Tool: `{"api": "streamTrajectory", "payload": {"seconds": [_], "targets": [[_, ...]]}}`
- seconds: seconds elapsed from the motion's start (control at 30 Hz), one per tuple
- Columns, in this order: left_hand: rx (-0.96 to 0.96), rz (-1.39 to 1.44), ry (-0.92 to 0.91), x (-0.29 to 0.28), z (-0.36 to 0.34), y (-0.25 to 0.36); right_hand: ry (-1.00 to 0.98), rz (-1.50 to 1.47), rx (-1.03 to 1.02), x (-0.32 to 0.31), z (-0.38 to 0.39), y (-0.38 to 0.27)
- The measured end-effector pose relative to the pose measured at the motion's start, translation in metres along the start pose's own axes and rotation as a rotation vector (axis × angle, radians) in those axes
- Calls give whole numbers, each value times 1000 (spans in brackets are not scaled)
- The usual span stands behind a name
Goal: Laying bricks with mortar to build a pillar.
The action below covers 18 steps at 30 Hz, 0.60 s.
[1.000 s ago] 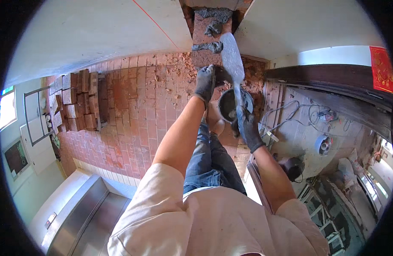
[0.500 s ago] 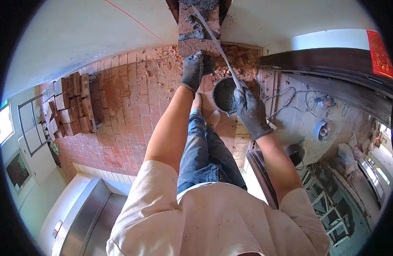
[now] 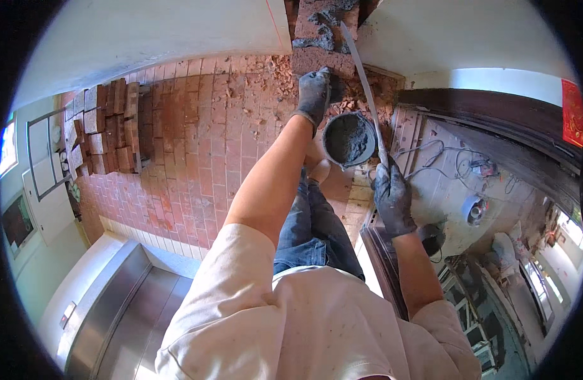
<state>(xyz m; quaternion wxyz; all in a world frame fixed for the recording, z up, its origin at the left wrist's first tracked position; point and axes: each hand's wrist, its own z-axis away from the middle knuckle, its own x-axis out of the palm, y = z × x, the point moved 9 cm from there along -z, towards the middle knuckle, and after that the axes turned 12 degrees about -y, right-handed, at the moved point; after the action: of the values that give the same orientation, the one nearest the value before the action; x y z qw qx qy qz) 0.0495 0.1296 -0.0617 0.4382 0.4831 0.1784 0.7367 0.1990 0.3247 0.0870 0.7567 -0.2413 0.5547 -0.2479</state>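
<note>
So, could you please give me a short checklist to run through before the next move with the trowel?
1. Trowel gripped: ok, the right hand is closed around its handle.
2. Mortar available: ok, grey mortar shows in the bucket.
3. Mortar bed even: not ok, it lies in separate lumps with bare brickwork between.
4. Gloves on: ok, both hands wear dark ones.
5. Left hand's hold: cannot tell, its fingers are hidden at the brickwork's near end.
6. Floor free of debris: not ok, brick rubble is scattered there.
</note>
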Motion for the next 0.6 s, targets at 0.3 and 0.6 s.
{"api": "streamTrajectory", "payload": {"seconds": [0.3,0.6], "targets": [[89,18,-8,-2,-11,-8,-85,-88,37,11,-11,-3],[175,-244,170,-33,-34,-22,-178,-92,194,23,-6,6]]}}
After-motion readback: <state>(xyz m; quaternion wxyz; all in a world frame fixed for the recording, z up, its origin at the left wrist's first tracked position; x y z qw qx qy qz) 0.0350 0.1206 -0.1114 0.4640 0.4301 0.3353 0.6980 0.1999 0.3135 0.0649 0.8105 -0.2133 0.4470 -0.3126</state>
